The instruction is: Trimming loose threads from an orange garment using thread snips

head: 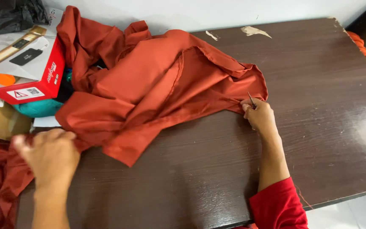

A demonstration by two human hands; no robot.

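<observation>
my left hand [49,154] is near the front left corner of the dark wooden table [310,127], with its fingers curled closed around a bunch of the rust-orange cloth [149,89] where it goes over the left edge. my right hand [258,115] is more to the middle of the table, closed on the right tip of the same cloth, and a thin metal tool [251,100] stands out between its fingers, pointing to the back; i cannot tell exactly what kind of tool it is. the cloth lies crumpled and folded over the left half of the table, from the back edge to near the front. at the back left corner, partly under the cloth, there is a red and white box [28,70], and a teal thing [37,108] lies below the box. my right arm has a red sleeve [278,208] at the front edge.
</observation>
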